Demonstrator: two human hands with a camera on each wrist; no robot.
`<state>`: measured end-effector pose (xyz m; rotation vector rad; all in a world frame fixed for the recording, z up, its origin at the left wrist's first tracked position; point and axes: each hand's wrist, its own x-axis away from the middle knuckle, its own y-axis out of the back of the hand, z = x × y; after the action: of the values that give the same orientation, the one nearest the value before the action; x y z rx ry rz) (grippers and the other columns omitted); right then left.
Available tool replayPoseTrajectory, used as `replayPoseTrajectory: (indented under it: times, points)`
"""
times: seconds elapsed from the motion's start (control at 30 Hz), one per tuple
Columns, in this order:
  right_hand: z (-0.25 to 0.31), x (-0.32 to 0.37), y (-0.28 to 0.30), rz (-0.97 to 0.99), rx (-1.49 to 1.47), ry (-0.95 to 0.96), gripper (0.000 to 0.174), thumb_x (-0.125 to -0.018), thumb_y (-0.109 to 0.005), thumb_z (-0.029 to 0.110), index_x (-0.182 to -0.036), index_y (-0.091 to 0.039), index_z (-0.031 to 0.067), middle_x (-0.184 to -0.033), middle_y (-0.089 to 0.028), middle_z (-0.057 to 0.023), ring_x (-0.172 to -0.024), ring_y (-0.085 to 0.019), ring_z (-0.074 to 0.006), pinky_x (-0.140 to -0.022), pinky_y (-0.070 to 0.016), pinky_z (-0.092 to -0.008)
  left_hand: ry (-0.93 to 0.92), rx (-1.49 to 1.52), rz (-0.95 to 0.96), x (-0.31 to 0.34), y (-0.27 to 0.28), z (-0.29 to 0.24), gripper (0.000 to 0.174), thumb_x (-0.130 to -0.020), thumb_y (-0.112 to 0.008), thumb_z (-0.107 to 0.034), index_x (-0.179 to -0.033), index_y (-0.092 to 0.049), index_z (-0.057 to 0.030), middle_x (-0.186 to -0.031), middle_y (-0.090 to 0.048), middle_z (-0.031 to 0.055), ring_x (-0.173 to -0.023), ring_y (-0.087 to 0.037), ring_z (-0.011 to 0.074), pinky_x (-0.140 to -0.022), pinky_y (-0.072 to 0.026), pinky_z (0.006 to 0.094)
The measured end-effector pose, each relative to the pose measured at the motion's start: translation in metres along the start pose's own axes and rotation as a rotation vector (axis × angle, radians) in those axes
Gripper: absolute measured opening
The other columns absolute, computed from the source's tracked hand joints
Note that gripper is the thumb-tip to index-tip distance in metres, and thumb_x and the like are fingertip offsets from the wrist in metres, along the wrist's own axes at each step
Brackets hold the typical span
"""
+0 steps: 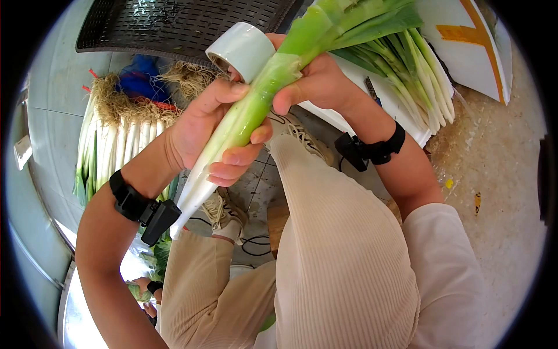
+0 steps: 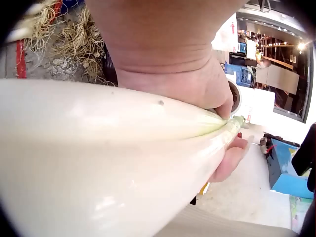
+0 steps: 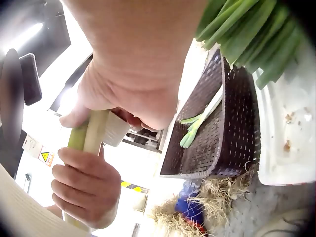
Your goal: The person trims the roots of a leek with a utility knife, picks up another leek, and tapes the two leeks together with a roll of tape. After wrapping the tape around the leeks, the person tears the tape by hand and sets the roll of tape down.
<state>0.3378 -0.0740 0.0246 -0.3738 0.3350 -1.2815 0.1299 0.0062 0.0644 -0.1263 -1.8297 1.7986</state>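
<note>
In the head view, a bunch of leeks slants across the middle, white ends low and green tops high. My left hand grips its pale lower part, thumb on one side and fingers curled round the other. Higher up, my right hand has its thumb against the green part and its fingers behind. A roll of wide tape sits beside the leeks, a right fingertip showing at its core. Close to the left wrist camera, the white leek ends fill the foreground. The right wrist view shows the roll under the right fingers.
More leeks with roots lie at left by blue netting. A dark woven basket stands behind. Right of the hands, green-and-white stalks lie near a white foam box. Black cords run on the floor by the shoes.
</note>
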Motion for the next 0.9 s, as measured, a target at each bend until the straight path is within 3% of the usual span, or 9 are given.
replayPoseTrajectory:
  times: [0.27,0.33,0.37,0.43,0.47,0.57,0.63,0.73,0.9]
  points:
    - [0.002,-0.01,-0.01,-0.069,0.107,0.055,0.051,-0.076,-0.087,0.025,-0.115,-0.064,0.0026,-0.105,-0.069,-0.0065,-0.096,-0.065,-0.0159,-0.084,-0.0515,-0.0296,-0.138,-0.149,-0.041,0.01,0.004,-0.004,0.054,-0.092,-0.046,-0.052,-0.097,-0.056,0.0004,-0.067,-0.058,0.0135,-0.045,-0.055,0.0261,-0.041,-0.0478,0.0361]
    - [0.007,-0.011,-0.011,-0.088,0.122,0.052,0.045,-0.077,-0.085,0.024,-0.112,-0.066,0.0029,-0.103,-0.069,-0.0064,-0.094,-0.065,-0.0161,-0.082,-0.0516,-0.0298,-0.29,-0.302,-0.11,0.013,0.003,-0.009,0.054,-0.094,-0.048,-0.05,-0.106,-0.057,0.0012,-0.086,-0.065,0.0149,-0.068,-0.065,0.0263,-0.06,-0.0567,0.0358]
    - [0.009,-0.011,-0.012,-0.112,0.109,0.039,0.04,-0.079,-0.084,0.021,-0.11,-0.066,0.0027,-0.101,-0.069,-0.006,-0.092,-0.065,-0.0154,-0.081,-0.0515,-0.0295,-0.288,-0.304,-0.109,0.014,0.0,-0.009,0.054,-0.094,-0.048,-0.05,-0.106,-0.057,0.0012,-0.086,-0.065,0.0149,-0.068,-0.065,0.0263,-0.06,-0.0567,0.0358]
    - [0.011,-0.012,-0.013,-0.141,0.098,0.029,0.035,-0.081,-0.082,0.019,-0.108,-0.067,0.0025,-0.099,-0.069,-0.0055,-0.09,-0.065,-0.0147,-0.079,-0.0514,-0.0292,-0.519,-0.573,-0.361,0.016,-0.01,-0.006,0.056,-0.096,-0.049,-0.051,-0.115,-0.058,0.0012,-0.103,-0.066,0.0136,-0.092,-0.066,0.0231,-0.081,-0.0557,0.0337]
    - [0.01,-0.014,-0.014,-0.235,0.14,0.077,0.03,-0.079,-0.084,0.017,-0.1,-0.068,0.0027,-0.092,-0.069,-0.0042,-0.082,-0.064,-0.013,-0.072,-0.0504,-0.0281,-0.515,-0.575,-0.357,0.016,-0.014,-0.004,0.056,-0.096,-0.049,-0.051,-0.115,-0.058,0.0012,-0.103,-0.066,0.0136,-0.092,-0.066,0.0231,-0.081,-0.0557,0.0337]
    - [0.012,-0.018,-0.018,-0.356,0.216,0.129,0.023,-0.078,-0.085,0.016,-0.09,-0.07,0.0028,-0.083,-0.069,-0.0028,-0.073,-0.062,-0.0109,-0.063,-0.0489,-0.0269,-0.794,-1.197,-0.827,0.008,-0.028,0.001,0.047,-0.093,-0.069,-0.035,-0.123,-0.056,0.0,-0.108,-0.068,0.0095,-0.1,-0.065,0.0184,-0.089,-0.0504,0.0307]
    - [0.013,-0.02,-0.023,-0.381,0.247,0.13,0.022,-0.079,-0.084,0.016,-0.088,-0.07,0.0026,-0.082,-0.069,-0.0028,-0.072,-0.062,-0.0105,-0.062,-0.0483,-0.0269,-0.817,-1.227,-0.915,-0.004,-0.029,0.006,0.047,-0.09,-0.074,-0.028,-0.124,-0.056,-0.0016,-0.103,-0.07,0.0095,-0.094,-0.066,0.0175,-0.083,-0.0512,0.0312]
    - [0.01,-0.024,-0.029,-0.478,0.239,0.211,0.02,-0.08,-0.083,0.017,-0.084,-0.07,0.0016,-0.078,-0.068,-0.0025,-0.07,-0.061,-0.0101,-0.061,-0.0479,-0.0264,-0.948,-1.424,-1.194,-0.021,-0.022,0.014,0.045,-0.09,-0.073,-0.035,-0.121,-0.06,-0.0054,-0.091,-0.067,0.0149,-0.082,-0.067,0.0178,-0.071,-0.051,0.0324]
    - [0.01,-0.021,-0.031,-0.536,0.232,0.126,0.021,-0.083,-0.081,0.02,-0.086,-0.072,0.0015,-0.078,-0.07,-0.0031,-0.069,-0.063,-0.0105,-0.06,-0.0499,-0.026,-0.968,-1.232,-1.063,-0.022,-0.003,0.007,0.037,-0.093,-0.071,-0.029,-0.118,-0.062,-0.0042,-0.089,-0.067,0.007,-0.076,-0.063,0.0123,-0.067,-0.05,0.0276]
